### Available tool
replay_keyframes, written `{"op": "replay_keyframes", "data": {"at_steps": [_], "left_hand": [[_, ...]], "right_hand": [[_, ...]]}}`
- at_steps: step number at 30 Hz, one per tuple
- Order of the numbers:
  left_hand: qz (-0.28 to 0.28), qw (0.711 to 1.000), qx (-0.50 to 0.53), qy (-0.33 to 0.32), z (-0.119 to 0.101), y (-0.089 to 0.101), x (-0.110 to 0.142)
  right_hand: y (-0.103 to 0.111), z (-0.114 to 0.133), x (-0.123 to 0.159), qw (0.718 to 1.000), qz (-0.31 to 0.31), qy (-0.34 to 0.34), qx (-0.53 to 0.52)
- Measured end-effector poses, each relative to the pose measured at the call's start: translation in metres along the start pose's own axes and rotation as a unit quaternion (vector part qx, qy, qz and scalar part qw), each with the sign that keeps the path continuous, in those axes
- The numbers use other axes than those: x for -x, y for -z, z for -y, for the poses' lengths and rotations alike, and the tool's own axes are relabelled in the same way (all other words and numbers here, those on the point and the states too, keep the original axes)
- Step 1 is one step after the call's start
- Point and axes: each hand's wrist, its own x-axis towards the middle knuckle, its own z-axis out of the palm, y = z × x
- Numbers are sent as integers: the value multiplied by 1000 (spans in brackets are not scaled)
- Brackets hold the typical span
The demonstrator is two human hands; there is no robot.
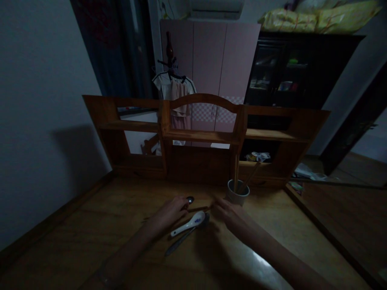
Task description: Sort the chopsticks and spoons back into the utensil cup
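Though it's white, one spoon (190,224) bears blue marks.

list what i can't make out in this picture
Head view throughout:
Rest of shiny metal piece: hidden by left hand.
Lower ends of sticks: hidden by cup.
Part of metal spoon: hidden by white spoon.
What the right hand holds, if anything: too dim, blurred.
Forearms: cut off by bottom edge.

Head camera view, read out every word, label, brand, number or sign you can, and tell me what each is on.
No readable text anywhere.
White spoon: blue mark, too small to tell whether it's writing.
Yellow bags: reddish marks, too blurred to read.
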Motion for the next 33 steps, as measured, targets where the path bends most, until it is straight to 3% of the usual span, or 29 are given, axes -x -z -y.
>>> {"op": "replay_keyframes", "data": {"at_steps": [2,6,10,16,20,23,25,28,33], "left_hand": [[6,1000,-23,-19,-2,-4,-5],[5,999,-41,-16,4,-8,-12],[-43,998,-38,3,2,0,-15],[-170,985,-7,-26,-36,41,-13],[-263,963,55,-37,-61,60,-3],[-320,943,80,-39,-76,67,6],[-341,935,91,-43,-87,70,12],[-354,928,106,-50,-103,73,18],[-324,925,190,-64,-121,66,15]], "right_hand": [[-26,0,-15,996,69,6,64],[-56,-10,-33,992,85,20,94],[-56,-16,-34,990,89,57,94],[-45,-19,-31,993,80,60,63],[-21,-23,-33,998,49,26,24],[10,-26,-33,994,-38,5,-102],[34,-27,-30,964,-122,-13,-235],[69,-29,-22,904,-178,-61,-384],[107,-37,-7,836,-279,-134,-454]]}}
